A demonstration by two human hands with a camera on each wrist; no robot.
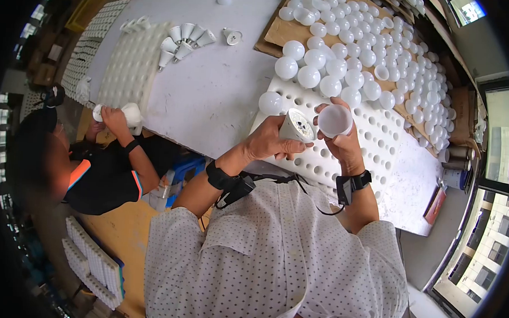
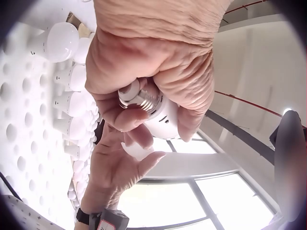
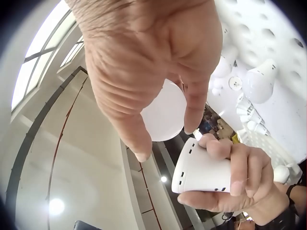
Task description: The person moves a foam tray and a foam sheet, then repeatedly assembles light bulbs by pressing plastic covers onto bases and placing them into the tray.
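My left hand (image 1: 269, 140) grips a white LED bulb base (image 1: 299, 127), its open end turned up so the chip board inside shows. In the left wrist view the fingers curl round its metal screw cap (image 2: 144, 98). A white bulb cover (image 1: 335, 120) sits in my right hand (image 1: 344, 141), pinched between thumb and fingers, its open mouth facing up in the head view. Cover and base are side by side, close together. Below both hands lies a white foam tray (image 1: 374, 147) with rows of holes, and one finished-looking bulb (image 1: 270, 103) stands at its left corner.
Many white bulb covers (image 1: 356, 35) crowd the cardboard at the back right. Several bulb bases (image 1: 183, 39) lie on the table (image 1: 211, 100), beside another foam tray (image 1: 128, 62). At left, a second person (image 1: 100, 175) holds a white object (image 1: 131, 115).
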